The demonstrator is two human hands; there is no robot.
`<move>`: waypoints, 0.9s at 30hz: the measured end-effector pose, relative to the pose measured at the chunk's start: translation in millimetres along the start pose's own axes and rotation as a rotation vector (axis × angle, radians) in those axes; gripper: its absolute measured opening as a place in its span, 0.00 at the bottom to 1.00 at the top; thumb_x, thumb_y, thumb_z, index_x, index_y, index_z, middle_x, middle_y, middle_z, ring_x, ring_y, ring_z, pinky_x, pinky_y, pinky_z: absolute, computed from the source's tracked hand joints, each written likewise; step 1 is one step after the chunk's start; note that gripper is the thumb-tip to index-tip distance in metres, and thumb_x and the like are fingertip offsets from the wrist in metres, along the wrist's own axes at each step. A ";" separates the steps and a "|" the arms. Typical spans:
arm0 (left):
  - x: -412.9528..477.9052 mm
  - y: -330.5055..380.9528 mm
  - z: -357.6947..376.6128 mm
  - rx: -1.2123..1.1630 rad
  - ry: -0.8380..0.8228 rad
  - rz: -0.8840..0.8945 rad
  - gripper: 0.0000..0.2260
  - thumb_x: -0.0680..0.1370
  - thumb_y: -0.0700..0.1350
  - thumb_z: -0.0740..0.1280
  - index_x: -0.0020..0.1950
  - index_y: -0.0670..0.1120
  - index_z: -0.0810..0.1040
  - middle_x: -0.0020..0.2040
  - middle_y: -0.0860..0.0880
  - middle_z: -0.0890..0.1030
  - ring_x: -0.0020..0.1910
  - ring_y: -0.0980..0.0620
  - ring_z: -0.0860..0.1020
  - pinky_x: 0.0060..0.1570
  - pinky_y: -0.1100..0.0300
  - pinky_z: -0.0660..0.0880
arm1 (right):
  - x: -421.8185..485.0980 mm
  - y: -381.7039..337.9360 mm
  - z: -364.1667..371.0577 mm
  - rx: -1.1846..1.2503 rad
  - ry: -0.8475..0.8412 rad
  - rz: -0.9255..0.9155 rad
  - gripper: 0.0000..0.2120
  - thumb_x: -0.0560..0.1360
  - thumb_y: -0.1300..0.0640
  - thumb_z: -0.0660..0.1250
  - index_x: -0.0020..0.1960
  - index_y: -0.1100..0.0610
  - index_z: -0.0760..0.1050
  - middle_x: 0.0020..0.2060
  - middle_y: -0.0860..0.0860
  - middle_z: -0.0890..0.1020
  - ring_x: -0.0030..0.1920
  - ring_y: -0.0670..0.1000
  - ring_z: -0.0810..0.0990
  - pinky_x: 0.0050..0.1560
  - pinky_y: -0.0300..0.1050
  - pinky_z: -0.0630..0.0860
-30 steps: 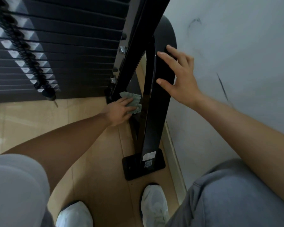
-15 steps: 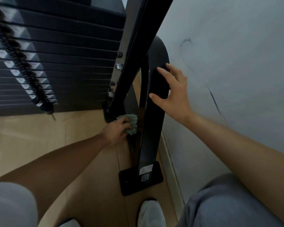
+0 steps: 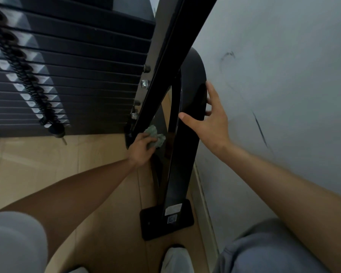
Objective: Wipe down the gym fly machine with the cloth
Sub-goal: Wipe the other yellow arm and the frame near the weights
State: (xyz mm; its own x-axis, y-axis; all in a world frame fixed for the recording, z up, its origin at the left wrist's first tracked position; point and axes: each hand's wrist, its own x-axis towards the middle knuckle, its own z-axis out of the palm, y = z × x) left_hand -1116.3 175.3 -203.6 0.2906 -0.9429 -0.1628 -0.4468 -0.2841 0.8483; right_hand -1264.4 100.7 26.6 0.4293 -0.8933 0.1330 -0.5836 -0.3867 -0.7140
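Note:
The fly machine's glossy black frame [image 3: 182,154] rises from a foot plate [image 3: 152,223] on the floor, with a slanted black bar [image 3: 171,62] crossing in front of it. My left hand [image 3: 141,148] grips a crumpled pale green cloth [image 3: 156,136] and presses it against the low part of the frame, between the slanted bar and the curved leg. My right hand [image 3: 207,119] holds the curved leg higher up, thumb across its front face and fingers wrapped round its far edge beside the wall.
The black weight stack [image 3: 71,75] with its coiled black cord and selector pin [image 3: 26,75] fills the upper left. A grey scuffed wall [image 3: 274,95] stands close on the right. My knees and one white shoe [image 3: 175,261] are on the tan floor below.
My left hand has pushed the cloth down and deeper between the bars. My right hand has shifted from flat on the leg's face to wrapping round its far edge.

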 end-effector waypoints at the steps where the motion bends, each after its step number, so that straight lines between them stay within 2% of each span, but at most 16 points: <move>1: -2.2 0.4 1.3 -0.021 0.018 -0.027 0.15 0.81 0.45 0.69 0.67 0.49 0.80 0.68 0.44 0.72 0.66 0.46 0.74 0.65 0.55 0.72 | 0.0 0.6 -0.4 -0.020 -0.006 -0.019 0.45 0.70 0.47 0.78 0.80 0.47 0.58 0.74 0.45 0.70 0.72 0.45 0.70 0.69 0.52 0.74; 4: -15.1 0.2 5.1 -0.112 0.020 -0.087 0.12 0.80 0.43 0.70 0.64 0.46 0.81 0.63 0.43 0.76 0.61 0.46 0.76 0.59 0.61 0.72 | 0.4 2.2 -0.7 -0.052 -0.013 -0.044 0.44 0.71 0.46 0.78 0.80 0.49 0.59 0.70 0.43 0.71 0.69 0.42 0.70 0.68 0.50 0.74; 6: -27.5 0.4 7.4 -0.208 -0.001 -0.112 0.10 0.80 0.39 0.70 0.60 0.42 0.80 0.61 0.43 0.78 0.57 0.49 0.76 0.49 0.71 0.70 | 1.4 3.2 -0.5 -0.056 -0.012 -0.050 0.44 0.70 0.46 0.78 0.80 0.49 0.60 0.68 0.43 0.71 0.68 0.42 0.71 0.68 0.50 0.74; 8: -39.0 0.1 10.8 -0.304 -0.033 -0.169 0.07 0.79 0.35 0.69 0.56 0.39 0.78 0.56 0.44 0.78 0.54 0.50 0.75 0.42 0.76 0.69 | 2.6 4.8 -0.7 -0.054 -0.010 -0.055 0.44 0.70 0.46 0.78 0.80 0.50 0.60 0.69 0.46 0.73 0.68 0.44 0.72 0.67 0.51 0.75; 12: -50.4 4.9 10.6 -0.560 -0.106 -0.501 0.06 0.80 0.36 0.68 0.55 0.42 0.74 0.50 0.44 0.77 0.46 0.51 0.76 0.34 0.70 0.73 | 6.0 6.6 -1.0 -0.060 -0.008 -0.075 0.44 0.69 0.45 0.78 0.79 0.50 0.61 0.70 0.47 0.73 0.69 0.45 0.72 0.65 0.51 0.76; 15: -45.5 14.7 2.8 -0.855 -0.109 -0.685 0.02 0.83 0.37 0.64 0.54 0.43 0.73 0.44 0.47 0.77 0.39 0.53 0.76 0.27 0.65 0.76 | 6.3 8.9 -0.5 -0.053 -0.005 -0.079 0.44 0.69 0.45 0.78 0.79 0.49 0.61 0.71 0.46 0.72 0.70 0.44 0.71 0.66 0.51 0.76; 18: -29.6 24.5 -11.2 -1.097 -0.131 -0.739 0.09 0.85 0.43 0.59 0.46 0.47 0.74 0.40 0.47 0.73 0.35 0.51 0.71 0.34 0.58 0.72 | 7.2 9.0 -1.9 -0.052 -0.014 -0.089 0.44 0.69 0.45 0.78 0.79 0.49 0.61 0.72 0.45 0.71 0.71 0.44 0.70 0.66 0.50 0.76; 20: -20.4 24.6 -19.4 -1.117 -0.120 -0.807 0.12 0.85 0.50 0.58 0.47 0.47 0.76 0.41 0.46 0.75 0.37 0.49 0.74 0.39 0.56 0.73 | 8.2 9.1 -3.5 -0.051 -0.024 -0.092 0.43 0.69 0.46 0.79 0.79 0.49 0.61 0.72 0.45 0.71 0.71 0.44 0.70 0.66 0.51 0.76; 23: -13.5 19.2 -22.9 -1.083 -0.172 -0.842 0.18 0.83 0.59 0.58 0.54 0.46 0.78 0.48 0.44 0.79 0.44 0.45 0.78 0.44 0.53 0.76 | 10.5 9.0 -5.0 -0.057 -0.039 -0.093 0.43 0.69 0.45 0.79 0.78 0.47 0.61 0.71 0.44 0.71 0.70 0.44 0.70 0.66 0.52 0.76; 27: -19.8 17.0 -15.5 -1.043 -0.278 -0.889 0.24 0.81 0.64 0.58 0.66 0.47 0.75 0.59 0.43 0.80 0.54 0.42 0.79 0.42 0.51 0.75 | 12.2 9.3 -5.0 -0.073 -0.039 -0.105 0.43 0.68 0.43 0.78 0.77 0.47 0.62 0.71 0.44 0.71 0.70 0.44 0.71 0.66 0.53 0.75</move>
State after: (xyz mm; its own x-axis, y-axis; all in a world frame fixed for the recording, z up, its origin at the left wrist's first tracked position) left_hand -1116.6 191.9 -178.1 -0.0896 -0.5560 -0.8264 0.6597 -0.6547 0.3690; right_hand -1268.1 85.0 25.0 0.5161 -0.8381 0.1768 -0.5819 -0.4946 -0.6455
